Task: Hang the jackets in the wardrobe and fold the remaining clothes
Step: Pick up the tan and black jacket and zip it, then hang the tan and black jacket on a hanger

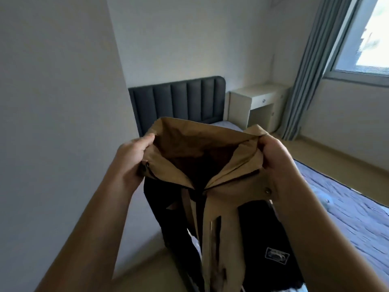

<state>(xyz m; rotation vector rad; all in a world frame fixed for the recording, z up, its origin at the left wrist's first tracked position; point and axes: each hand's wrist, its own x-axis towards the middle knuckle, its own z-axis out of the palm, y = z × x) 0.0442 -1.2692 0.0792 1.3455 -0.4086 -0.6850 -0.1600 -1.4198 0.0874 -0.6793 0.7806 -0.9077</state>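
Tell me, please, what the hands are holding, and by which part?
A tan and black jacket, held up by its collar: the left hand grips one end of the collar, the right hand the other.

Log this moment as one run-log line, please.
left hand: grips tan jacket collar | right hand: grips collar | jacket: held up, front open | stage: not yet hung
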